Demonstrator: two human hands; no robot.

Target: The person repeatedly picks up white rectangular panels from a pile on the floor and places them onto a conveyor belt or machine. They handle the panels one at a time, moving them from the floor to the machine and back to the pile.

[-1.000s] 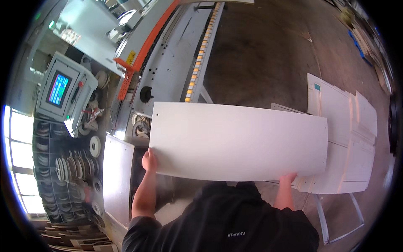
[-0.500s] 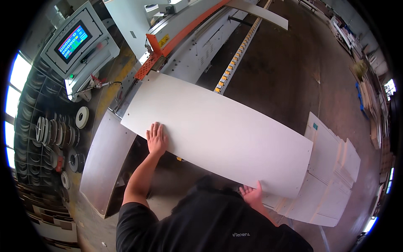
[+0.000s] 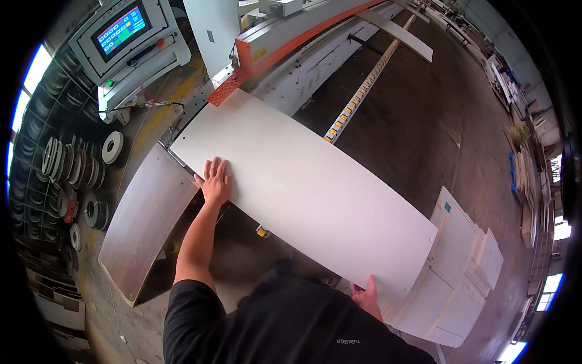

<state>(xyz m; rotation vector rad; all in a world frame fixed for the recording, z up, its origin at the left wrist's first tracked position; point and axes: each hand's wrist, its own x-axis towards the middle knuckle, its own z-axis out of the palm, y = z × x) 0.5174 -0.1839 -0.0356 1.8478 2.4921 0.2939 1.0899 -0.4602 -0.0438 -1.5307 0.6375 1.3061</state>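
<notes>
- Workshop floor (image 3: 406, 130) stretched far right
- Left hand (image 3: 213, 183) lay on a white panel (image 3: 309, 188), fingers spread
- Right hand (image 3: 365, 297) touched its near edge; whether fingers pinched, unclear

The panel (image 3: 309, 182) is plain white, with a dark dot near its left corner. The guard (image 3: 225, 90) is orange, patterned with holes. On the far side, the roller rail (image 3: 341, 121) alternates yellow-orange and pale grey. At far left, the screen (image 3: 121, 30) is blue with rows of small coloured blocks, its console (image 3: 85, 51) light grey. The shirt (image 3: 273, 321) is black with white lettering. At right, the boards (image 3: 451, 239) are white with tan edges.
</notes>
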